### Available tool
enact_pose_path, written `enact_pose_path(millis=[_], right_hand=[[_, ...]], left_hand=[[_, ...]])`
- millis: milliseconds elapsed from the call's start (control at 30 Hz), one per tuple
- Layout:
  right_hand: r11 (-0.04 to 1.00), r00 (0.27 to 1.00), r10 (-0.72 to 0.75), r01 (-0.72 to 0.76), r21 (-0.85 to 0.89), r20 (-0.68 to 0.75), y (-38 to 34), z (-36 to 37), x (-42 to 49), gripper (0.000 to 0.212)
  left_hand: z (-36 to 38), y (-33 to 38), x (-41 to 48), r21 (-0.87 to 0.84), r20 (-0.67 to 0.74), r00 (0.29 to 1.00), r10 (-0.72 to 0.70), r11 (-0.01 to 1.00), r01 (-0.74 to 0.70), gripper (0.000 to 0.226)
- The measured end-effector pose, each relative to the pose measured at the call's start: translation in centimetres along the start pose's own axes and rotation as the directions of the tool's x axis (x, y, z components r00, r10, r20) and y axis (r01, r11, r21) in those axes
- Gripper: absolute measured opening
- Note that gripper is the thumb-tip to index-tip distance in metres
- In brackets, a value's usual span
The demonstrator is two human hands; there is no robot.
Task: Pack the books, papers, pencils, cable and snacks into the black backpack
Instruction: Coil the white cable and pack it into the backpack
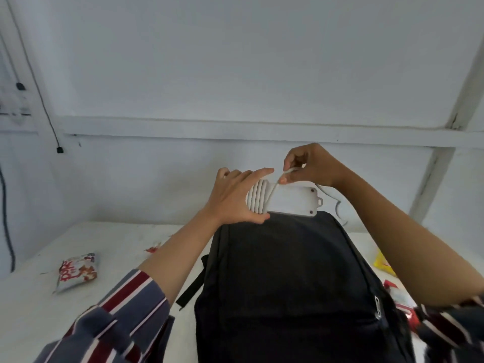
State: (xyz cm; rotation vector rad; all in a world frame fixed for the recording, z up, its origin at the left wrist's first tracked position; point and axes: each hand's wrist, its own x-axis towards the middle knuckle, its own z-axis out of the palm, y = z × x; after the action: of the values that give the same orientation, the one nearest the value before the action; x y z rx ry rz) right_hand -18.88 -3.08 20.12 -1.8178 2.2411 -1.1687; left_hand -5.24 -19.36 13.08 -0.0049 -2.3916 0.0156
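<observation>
White surface [39, 305] across the lower frame, against a pale wall. Black backpack [288, 284] lying flat in the middle of it, reaching from the near edge toward the wall, zipper pull visible on its right side and a black strap sticking out on its left.

Held just above the far end of the backpack: a white power strip [290, 201], long side level, screw heads showing on its flat face, a small tab at its right end. White cable [258, 199] wound in several loops round its left end, a free length running up to the right hand and another loose stretch trailing down behind the right wrist.

Left hand [235, 197] gripping the left end of the power strip, thumb underneath, fingers spread over the coils. Right hand [311, 166] raised just beside it, thumb and fingers pinching the cable. Striped sleeves on both forearms.

Red-and-white snack packet [77, 271] lying on the surface well to the left of the backpack. Yellow packet [382, 265] and red packet [400, 302] partly hidden under the right forearm, close to the backpack's right side.
</observation>
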Motion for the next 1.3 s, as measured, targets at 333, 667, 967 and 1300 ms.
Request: enact_pose_path(millis=[333, 667, 967, 1300], right_hand=[[0.872, 0.99, 0.08, -0.127, 0.472, 0.119, 3.9, 2.2, -0.4, 0.018], [0.89, 0.977, 0.192, -0.214, -0.403, -0.094, 6.1, 3.6, -5.3, 0.03], [0.6, 0.992, -0.107, 0.01, -0.8, -0.068, 4.1, 5.3, -5.2, 0.025], [0.817, 0.99, -0.078, -0.003, -0.577, -0.115, 2.8, 3.7, -5.8, 0.024]], left_hand=[[-0.4, 1.5, 1.5, 0.073, -0.133, 0.982, 0.136, 0.989, -0.127, 0.072], [-0.2, 1.4, 3.5, 0.009, -0.181, 0.961, -0.209, 0.977, 0.214, 0.073], [2.0, 2.7, 4.7, 0.283, 0.0, 0.946, -0.325, 0.907, 0.312, 0.074], [1.8, 2.4, 4.5, 0.241, 0.07, 0.986, -0.154, 0.961, 0.133, 0.072]])
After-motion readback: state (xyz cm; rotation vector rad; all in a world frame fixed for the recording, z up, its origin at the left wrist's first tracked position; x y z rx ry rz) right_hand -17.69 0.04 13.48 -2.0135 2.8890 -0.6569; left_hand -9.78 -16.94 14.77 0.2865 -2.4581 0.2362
